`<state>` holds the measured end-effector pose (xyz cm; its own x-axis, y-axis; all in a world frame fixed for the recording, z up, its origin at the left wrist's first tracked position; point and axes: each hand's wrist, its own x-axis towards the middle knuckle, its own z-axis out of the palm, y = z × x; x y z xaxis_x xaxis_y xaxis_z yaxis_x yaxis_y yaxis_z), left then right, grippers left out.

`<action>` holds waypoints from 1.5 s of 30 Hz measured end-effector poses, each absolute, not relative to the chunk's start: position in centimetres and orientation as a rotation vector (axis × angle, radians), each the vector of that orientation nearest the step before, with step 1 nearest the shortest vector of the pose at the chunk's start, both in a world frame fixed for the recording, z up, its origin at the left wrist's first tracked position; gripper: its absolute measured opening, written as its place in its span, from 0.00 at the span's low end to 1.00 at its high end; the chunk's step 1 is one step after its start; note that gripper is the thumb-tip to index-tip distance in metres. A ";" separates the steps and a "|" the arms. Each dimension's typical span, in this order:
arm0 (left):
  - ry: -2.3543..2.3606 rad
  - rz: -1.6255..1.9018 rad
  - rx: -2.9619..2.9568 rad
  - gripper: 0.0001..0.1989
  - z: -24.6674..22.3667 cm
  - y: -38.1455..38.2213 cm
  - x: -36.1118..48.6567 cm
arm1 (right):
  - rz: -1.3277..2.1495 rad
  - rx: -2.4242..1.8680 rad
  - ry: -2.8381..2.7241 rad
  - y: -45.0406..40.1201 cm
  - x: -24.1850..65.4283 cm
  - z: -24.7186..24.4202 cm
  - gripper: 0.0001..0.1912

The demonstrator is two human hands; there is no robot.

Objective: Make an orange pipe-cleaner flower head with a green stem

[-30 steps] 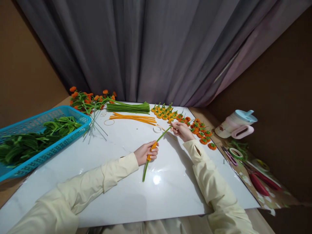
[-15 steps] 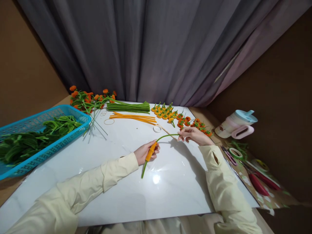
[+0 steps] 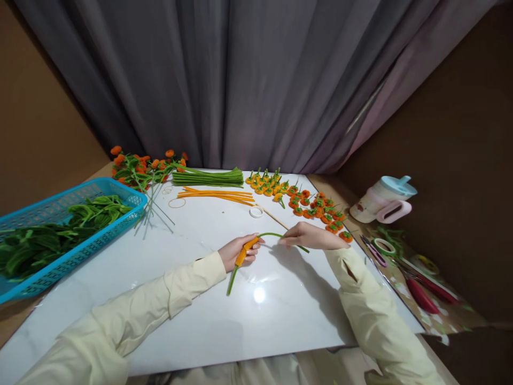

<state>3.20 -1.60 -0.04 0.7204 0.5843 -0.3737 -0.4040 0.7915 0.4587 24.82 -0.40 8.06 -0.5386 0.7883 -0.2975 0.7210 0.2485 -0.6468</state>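
Observation:
In the head view, my left hand (image 3: 231, 252) is closed around an orange pipe-cleaner coil (image 3: 241, 256). A green pipe cleaner (image 3: 269, 234) sticks out of both ends of the coil; its lower end points down towards me. From the upper end it arcs over to the right into my right hand (image 3: 308, 235), whose fingers pinch it. The tip of the green strip shows beyond those fingers. Both hands are above the white tabletop (image 3: 200, 315). A thin wooden stick (image 3: 270, 215) and a white ring (image 3: 256, 212) lie just behind the strip.
Green pipe cleaners (image 3: 208, 177) and orange ones (image 3: 216, 195) lie at the back, beside yellow flower heads (image 3: 266, 184) and orange flower heads (image 3: 320, 204). Finished-looking orange flowers (image 3: 140, 166) and a blue basket of leaves (image 3: 72, 243) are left. Right: cup (image 3: 377, 200), red-handled tool (image 3: 421, 295), green tape (image 3: 383, 246).
My right hand has moved down and slightly left, gripping further in from the strip's tip. The tip now shows below it. The orange coil in my left hand is tilted a little more.

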 end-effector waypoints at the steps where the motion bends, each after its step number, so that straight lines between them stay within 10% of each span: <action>1: 0.532 0.550 0.366 0.13 0.0 -1.6 3.2 | 1.177 -1.442 -2.413 -0.5 24.4 8.0 0.20; 45: 0.514 0.435 0.424 0.07 0.0 -1.6 2.9 | 1.875 -1.080 -1.988 -7.0 21.7 6.0 0.16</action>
<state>2.93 -1.64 0.03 0.7851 0.4941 -0.3734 -0.2875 0.8248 0.4869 21.67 -7.00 6.05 -0.7119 0.6212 -0.3277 0.3634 -0.0735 -0.9287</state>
